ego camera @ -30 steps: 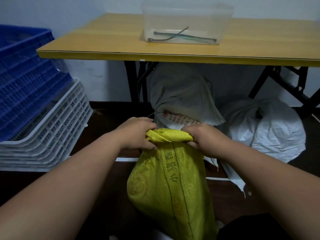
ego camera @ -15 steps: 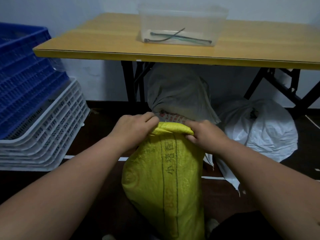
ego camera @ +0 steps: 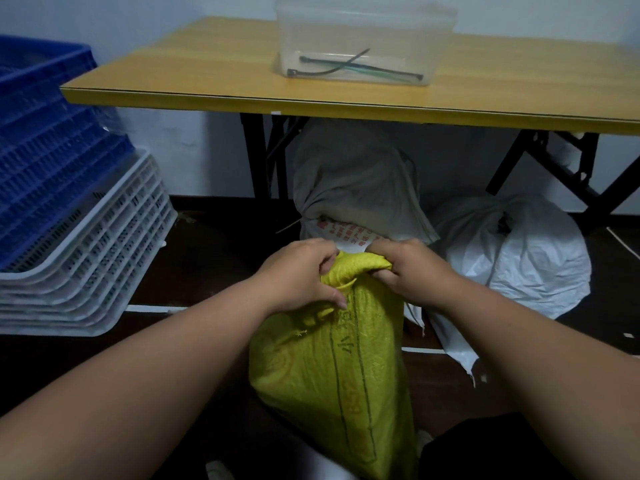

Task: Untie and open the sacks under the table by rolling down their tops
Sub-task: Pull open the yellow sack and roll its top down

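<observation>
A yellow woven sack (ego camera: 332, 372) with dark printed characters stands on the floor right in front of me. My left hand (ego camera: 298, 275) grips the left side of its bunched, rolled top. My right hand (ego camera: 405, 268) grips the right side of the same roll, fingers curled under the fabric. Behind it, under the table, a grey sack (ego camera: 353, 181) leans with its neck tied, red print showing near its base. A white sack (ego camera: 530, 251) lies to the right, knotted at the top.
A yellow-topped table (ego camera: 346, 105) with black folding legs (ego camera: 254, 154) spans the view. A clear plastic tub (ego camera: 360, 39) holding cable ties sits on it. Stacked blue crates (ego camera: 41, 133) and white crates (ego camera: 97, 251) stand at the left. The floor is dark.
The sack's top has been bunched and rolled lower, and both hands have shifted their grip along it. The view has tilted slightly.
</observation>
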